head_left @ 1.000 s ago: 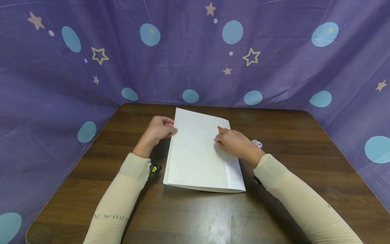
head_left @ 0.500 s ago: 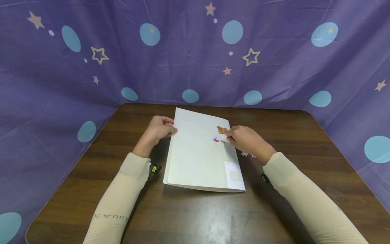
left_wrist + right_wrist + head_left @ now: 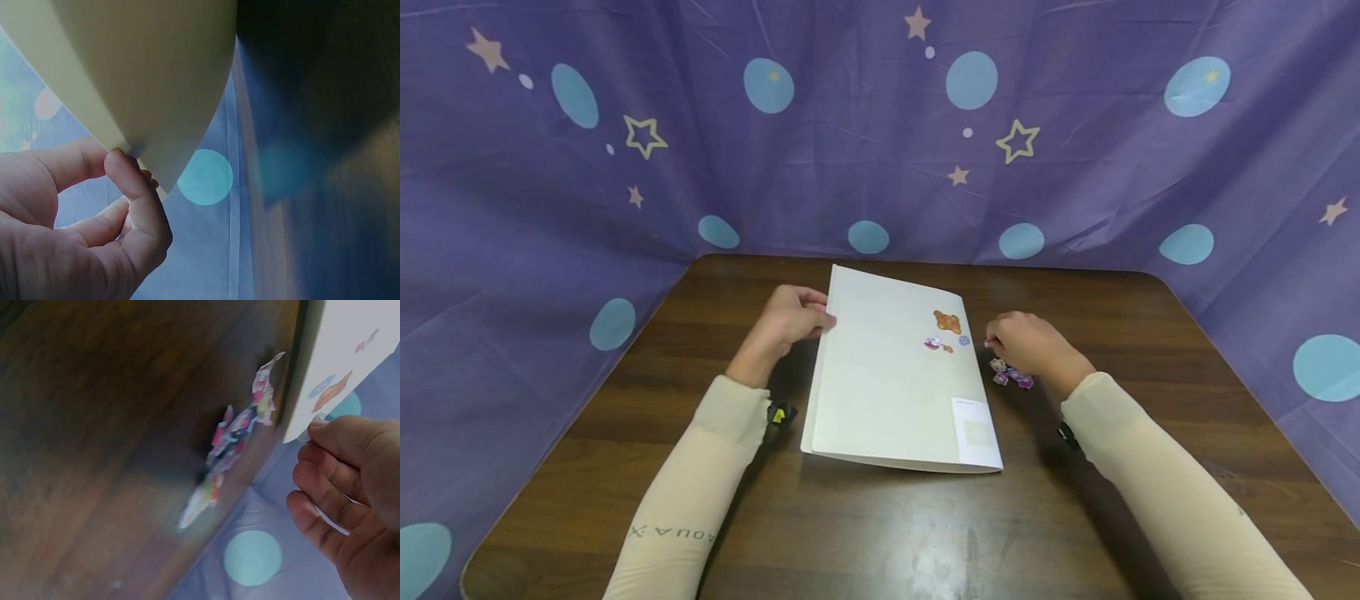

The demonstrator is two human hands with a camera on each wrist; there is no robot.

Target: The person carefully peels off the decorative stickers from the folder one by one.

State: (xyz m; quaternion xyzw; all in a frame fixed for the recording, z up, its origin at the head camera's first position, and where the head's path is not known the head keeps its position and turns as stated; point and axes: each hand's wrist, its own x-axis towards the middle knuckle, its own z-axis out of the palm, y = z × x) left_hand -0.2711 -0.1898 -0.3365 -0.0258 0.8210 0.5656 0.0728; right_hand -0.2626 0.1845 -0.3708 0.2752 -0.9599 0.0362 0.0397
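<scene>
A large white paper folder (image 3: 887,375) stands slightly bowed on the table, its printed label (image 3: 976,433) at the lower right. My left hand (image 3: 793,315) pinches the folder's left edge between thumb and fingers; the left wrist view shows the folder's cream inner side (image 3: 144,75). On the front are a brown bear sticker (image 3: 947,322), a round bluish sticker (image 3: 965,340), a red-and-white sticker (image 3: 932,342) and a tiny orange one (image 3: 948,349). Right of the folder, my right hand (image 3: 1030,342) pinches a small clear scrap (image 3: 304,435) between thumb and forefinger.
Several colourful stickers (image 3: 234,437) lie in a loose pile on the brown wooden table (image 3: 865,533), just below my right hand. A purple curtain (image 3: 865,125) with stars and blue dots hangs behind the table.
My right hand has drawn back rightward off the folder, uncovering the bear, the round sticker and the others on the front, and the pile. The left hand has stayed at the edge.
</scene>
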